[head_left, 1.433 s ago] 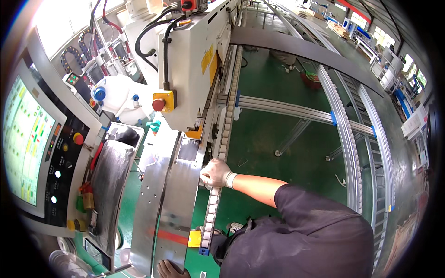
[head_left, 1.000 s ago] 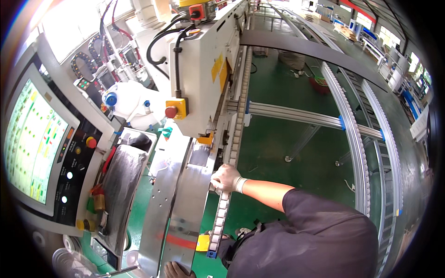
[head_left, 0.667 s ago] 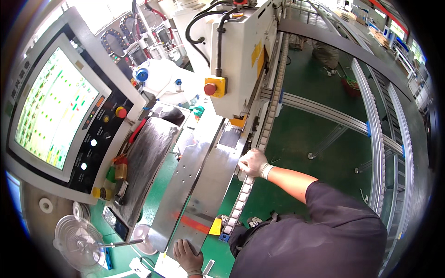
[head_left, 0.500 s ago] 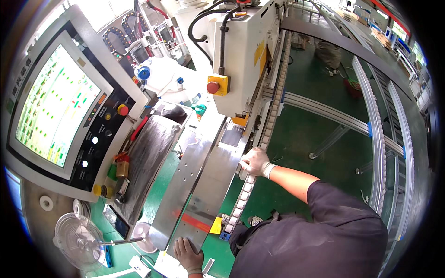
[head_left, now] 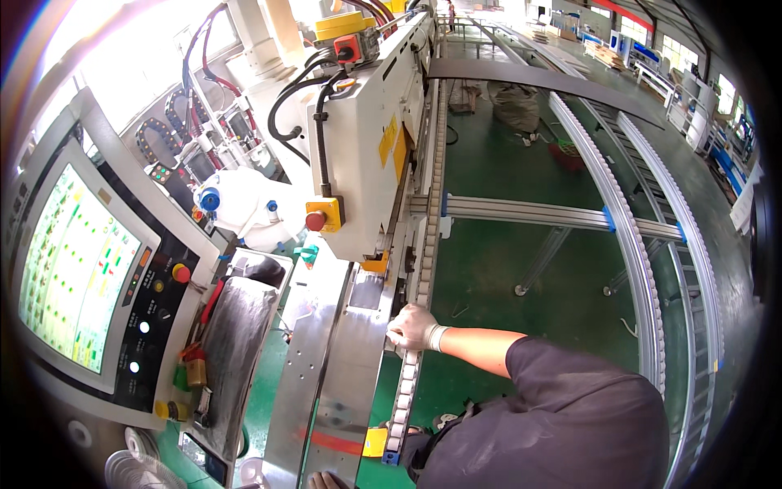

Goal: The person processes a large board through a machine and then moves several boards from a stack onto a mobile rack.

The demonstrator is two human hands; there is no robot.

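Observation:
My right hand [head_left: 415,328], in a pale glove, is closed at the edge of the long metal bed [head_left: 346,383], beside the roller track [head_left: 405,391]. Its fingers curl inward, and whatever they may hold is hidden. At the lower edge only the fingers of my left hand [head_left: 323,481] show, lying flat on the metal bed near a red band [head_left: 336,442]. Beyond my right hand stands the white machine housing [head_left: 358,179], with a red button on a yellow box [head_left: 324,215] at its near end.
A control panel with a lit screen [head_left: 77,269] stands at the left, next to a narrow grey-covered shelf [head_left: 232,350] holding small items. On the right, aluminium roller rails [head_left: 607,196] run over the green floor. A dark strip [head_left: 529,75] crosses them at the back.
The view has shifted, so the machine and panel appear farther left and lower. My left hand is now mostly cut off by the lower edge. My right hand stays by the roller track.

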